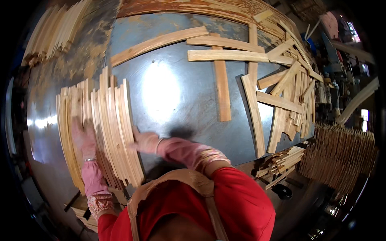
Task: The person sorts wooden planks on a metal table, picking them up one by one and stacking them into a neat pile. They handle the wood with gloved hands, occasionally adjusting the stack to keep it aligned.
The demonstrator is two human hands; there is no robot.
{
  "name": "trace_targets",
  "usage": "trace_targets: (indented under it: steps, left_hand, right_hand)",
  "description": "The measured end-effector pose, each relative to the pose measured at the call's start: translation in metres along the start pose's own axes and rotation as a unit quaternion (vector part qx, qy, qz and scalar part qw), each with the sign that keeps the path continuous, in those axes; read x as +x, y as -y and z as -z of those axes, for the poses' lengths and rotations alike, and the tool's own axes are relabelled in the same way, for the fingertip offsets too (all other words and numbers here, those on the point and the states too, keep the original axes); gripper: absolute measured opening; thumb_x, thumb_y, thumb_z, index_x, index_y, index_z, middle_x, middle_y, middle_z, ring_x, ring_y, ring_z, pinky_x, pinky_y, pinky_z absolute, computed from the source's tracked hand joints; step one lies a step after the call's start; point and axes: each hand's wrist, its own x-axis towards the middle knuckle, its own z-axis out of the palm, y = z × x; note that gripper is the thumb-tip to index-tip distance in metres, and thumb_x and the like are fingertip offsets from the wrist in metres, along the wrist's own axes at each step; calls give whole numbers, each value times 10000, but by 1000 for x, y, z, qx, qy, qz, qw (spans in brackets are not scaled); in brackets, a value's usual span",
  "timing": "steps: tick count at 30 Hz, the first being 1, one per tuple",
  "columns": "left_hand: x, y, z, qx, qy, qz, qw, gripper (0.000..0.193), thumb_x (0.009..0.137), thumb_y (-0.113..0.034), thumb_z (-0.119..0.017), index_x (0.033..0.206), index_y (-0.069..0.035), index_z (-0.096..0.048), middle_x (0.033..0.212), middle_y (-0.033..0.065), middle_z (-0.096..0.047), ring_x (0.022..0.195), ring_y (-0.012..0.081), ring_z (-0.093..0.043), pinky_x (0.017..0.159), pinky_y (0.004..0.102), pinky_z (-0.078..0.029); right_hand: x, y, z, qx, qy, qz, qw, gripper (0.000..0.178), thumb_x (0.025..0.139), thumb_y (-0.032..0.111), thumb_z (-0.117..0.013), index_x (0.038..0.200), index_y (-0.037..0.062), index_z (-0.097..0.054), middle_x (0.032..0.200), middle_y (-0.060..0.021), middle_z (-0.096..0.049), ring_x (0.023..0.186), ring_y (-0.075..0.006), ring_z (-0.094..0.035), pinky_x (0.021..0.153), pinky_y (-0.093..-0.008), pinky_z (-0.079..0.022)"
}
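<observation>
Wooden slats stand on edge, packed side by side in a row on the grey metal tabletop at the left. My left hand lies over the slats in the left part of the row, fingers stretched out and somewhat blurred. Against the outer face of the row's rightmost slat rests my right hand, its fingers apart and pointing toward the far end. The slat tops are uneven at the far end. Both my forearms are in pink sleeves with patterned cuffs.
Loose slats lie scattered across the middle and back of the metal table. A jumbled pile of slats covers the right end. Another row of slats sits at the far left. Stacked wood stands beyond the right edge.
</observation>
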Motion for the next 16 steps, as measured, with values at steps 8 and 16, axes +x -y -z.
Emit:
trace_targets:
  steps: [8, 16]
  left_hand:
    - [126, -178, -162, 89, 161, -186, 965, 727, 921, -308, -769, 1565, -75, -523, 1607, 205, -511, 1454, 409, -518, 1223, 471, -417]
    - [209, -247, -257, 243, 229, -236, 913, 868, 905, -330, -778, 1666, -172, -392, 1687, 137, -429, 1570, 359, -379, 1301, 507, -295]
  right_hand:
    - [-19, -265, 229, -186, -564, 81, 801, 421, 958, 163, -596, 1350, 33, -682, 1351, -226, -700, 1262, -419, -653, 1120, -506, -497]
    - [-100, -365, 398, -340, -320, -211, 859, 865, 819, 218, -786, 1617, 180, -453, 1633, -178, -476, 1554, -365, -411, 1180, -574, -378]
